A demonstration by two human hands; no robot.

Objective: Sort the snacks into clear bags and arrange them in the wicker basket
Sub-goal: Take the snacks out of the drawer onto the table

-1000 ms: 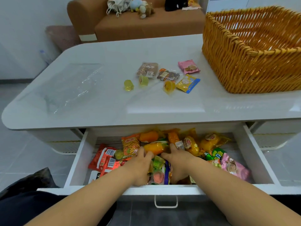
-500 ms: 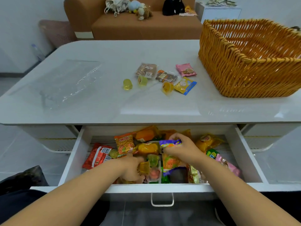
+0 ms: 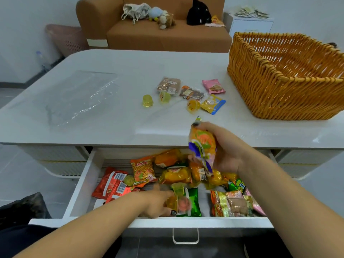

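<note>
The open white drawer (image 3: 78, 194) under the table holds several snack packets. My right hand (image 3: 223, 148) grips an orange and purple snack packet (image 3: 202, 144), lifted above the drawer at the table's front edge. My left hand (image 3: 158, 203) is down in the drawer, its fingers curled round a yellow jelly cup (image 3: 170, 202). Another jelly cup (image 3: 177, 189) stands just behind it. The wicker basket (image 3: 260, 86) stands at the table's right with nothing visible inside. Clear bags (image 3: 78, 95) lie flat on the table's left. A few packets and jelly cups (image 3: 188, 94) lie mid-table.
The white table (image 3: 115, 127) has a rounded front edge above the drawer. Behind it stands a brown sofa (image 3: 158, 36) with soft toys, a pink bin (image 3: 65, 40) to its left and a white cabinet (image 3: 251, 25) to its right. A dark bag (image 3: 22, 207) lies at my lower left.
My right hand has lifted the orange and purple packet out of the drawer up to the table's edge. My left hand stayed low in the drawer and closed on a jelly cup.
</note>
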